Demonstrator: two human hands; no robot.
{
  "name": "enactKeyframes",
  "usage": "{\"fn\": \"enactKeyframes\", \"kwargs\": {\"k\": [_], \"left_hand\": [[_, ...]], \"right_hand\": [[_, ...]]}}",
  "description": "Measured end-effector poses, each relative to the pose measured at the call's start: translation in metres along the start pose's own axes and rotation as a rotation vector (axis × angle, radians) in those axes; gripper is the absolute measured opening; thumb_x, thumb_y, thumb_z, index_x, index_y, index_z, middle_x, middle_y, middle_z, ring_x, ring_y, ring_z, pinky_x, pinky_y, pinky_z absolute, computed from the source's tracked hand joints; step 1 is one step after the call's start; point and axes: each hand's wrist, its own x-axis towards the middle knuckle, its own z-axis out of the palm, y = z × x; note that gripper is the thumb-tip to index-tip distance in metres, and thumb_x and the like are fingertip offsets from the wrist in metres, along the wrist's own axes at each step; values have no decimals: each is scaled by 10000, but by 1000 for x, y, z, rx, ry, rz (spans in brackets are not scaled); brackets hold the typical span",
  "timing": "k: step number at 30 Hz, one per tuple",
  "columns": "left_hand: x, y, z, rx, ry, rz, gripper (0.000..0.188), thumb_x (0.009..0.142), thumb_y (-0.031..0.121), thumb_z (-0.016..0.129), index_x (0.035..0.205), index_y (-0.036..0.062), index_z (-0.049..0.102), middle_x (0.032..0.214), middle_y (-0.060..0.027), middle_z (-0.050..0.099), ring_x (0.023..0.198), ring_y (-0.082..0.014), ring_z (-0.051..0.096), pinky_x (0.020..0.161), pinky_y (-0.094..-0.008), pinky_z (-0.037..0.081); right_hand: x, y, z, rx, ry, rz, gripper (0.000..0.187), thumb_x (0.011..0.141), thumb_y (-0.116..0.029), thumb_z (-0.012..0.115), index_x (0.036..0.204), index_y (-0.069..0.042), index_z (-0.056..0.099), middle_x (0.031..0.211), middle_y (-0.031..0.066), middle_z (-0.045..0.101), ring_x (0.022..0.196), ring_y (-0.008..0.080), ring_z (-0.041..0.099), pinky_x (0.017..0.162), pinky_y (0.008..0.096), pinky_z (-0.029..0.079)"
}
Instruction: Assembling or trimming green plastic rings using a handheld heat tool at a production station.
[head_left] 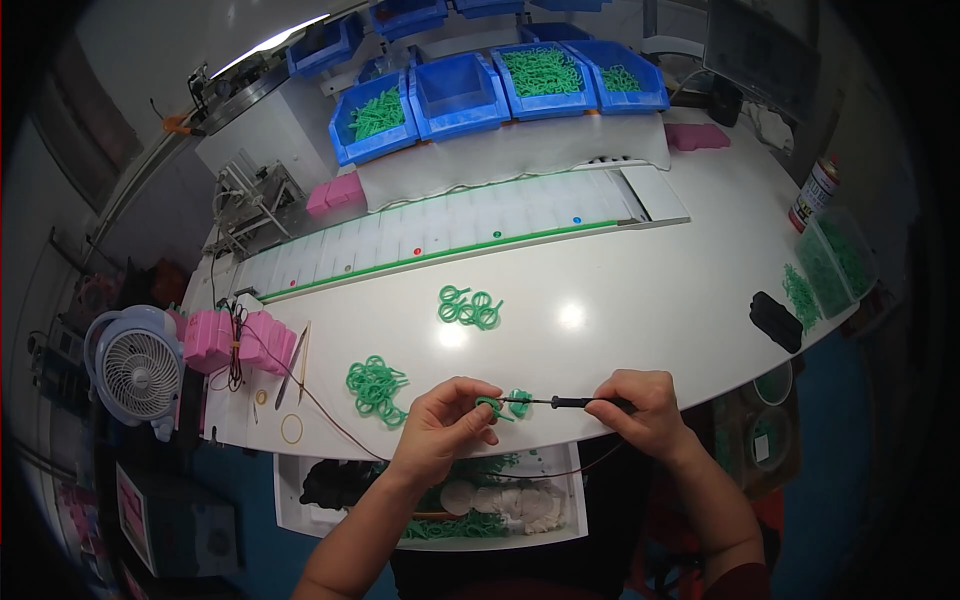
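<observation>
My left hand (pixel 447 420) pinches a small green plastic ring part (pixel 503 403) at the near edge of the white table (pixel 640 290). My right hand (pixel 641 402) grips a thin black-handled tool (pixel 570 402) whose tip touches the green part. A heap of green ring parts (pixel 375 387) lies just left of my left hand. Another small cluster of green parts (pixel 468 307) rests farther out, toward the middle of the table.
A white conveyor strip with a green edge (pixel 450 235) crosses the table. Blue bins (pixel 500 85) with green parts stand behind it. Pink blocks (pixel 235 340) and a small fan (pixel 135 370) sit at left. A clear box of green parts (pixel 835 265) and a spray can (pixel 815 193) stand right.
</observation>
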Motion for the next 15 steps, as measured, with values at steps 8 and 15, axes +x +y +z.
{"fn": "enactKeyframes", "kwargs": {"k": [8, 15], "left_hand": [[-1, 1, -2, -27, -29, -12, 199, 891, 51, 602, 1082, -2, 588, 908, -49, 585, 799, -96, 563, 686, -257, 540], [0, 0, 0, 5, -5, 4, 167, 895, 68, 600, 1051, 12, 571, 877, -63, 589, 710, -129, 600, 651, -241, 517]], "right_hand": [[0, -1, -1, -6, -7, 3, 180, 771, -162, 730, 716, -16, 639, 623, 76, 604, 495, 178, 550, 457, 278, 402], [-1, 0, -3, 60, 49, 26, 165, 788, -142, 709, 722, -8, 640, 630, 72, 611, 501, 148, 546, 467, 260, 403]]}}
